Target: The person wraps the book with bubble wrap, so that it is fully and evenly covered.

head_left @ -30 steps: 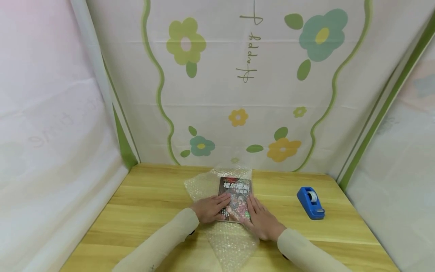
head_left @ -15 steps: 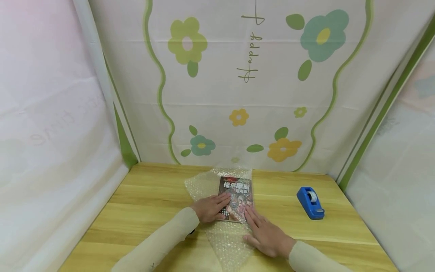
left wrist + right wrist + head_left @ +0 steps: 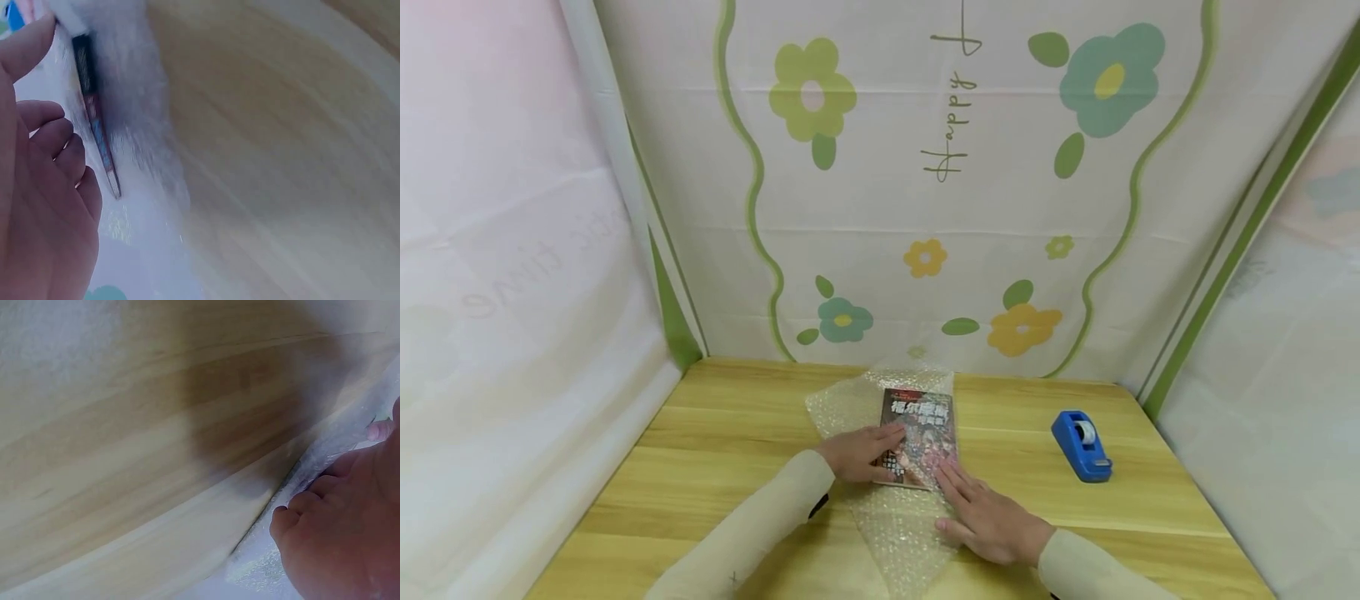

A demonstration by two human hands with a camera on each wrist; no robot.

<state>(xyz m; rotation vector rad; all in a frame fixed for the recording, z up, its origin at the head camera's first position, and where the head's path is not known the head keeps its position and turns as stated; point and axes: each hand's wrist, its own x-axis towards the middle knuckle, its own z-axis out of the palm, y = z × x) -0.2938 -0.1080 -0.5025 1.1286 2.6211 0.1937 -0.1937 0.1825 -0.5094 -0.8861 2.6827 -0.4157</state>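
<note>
**My left hand (image 3: 859,456) on a book (image 3: 925,432) amid bubble wrap (image 3: 898,529), my right hand (image 3: 996,523) at the book's lower right**

At the far left hangs a pale fabric panel (image 3: 512,183) with faint lettering. Next comes my left sleeve (image 3: 748,529), cream-coloured, a black band (image 3: 818,506) showing just under its cuff. My left hand reaches in from there, its fingers laid across the left side of the book; it is open, resting on the cover rather than gripping anything.

The book lies on the wood-grained bench (image 3: 730,417), near its back edge, with large white Chinese characters towards the top of a dark, colourful cover. Clear bubble wrap spreads past its top, left and bottom edges, one corner pointing towards me. Glints lie over the cover too, though I can't tell exactly how much of it is covered. Behind stands a fabric backdrop (image 3: 880,200) printed with flowers and a sideways "Happy".

My right hand comes next, fingers extended and together, tips touching the lower right of the wrapped cover, thumb spread away over the wrap below; it grasps nothing. My right sleeve (image 3: 1093,567) follows. Well apart, a blue tape dispenser (image 3: 1081,454) with a whitish roll (image 3: 1085,432) sits on the bench, and another pale panel (image 3: 1277,358) closes the right.
</note>
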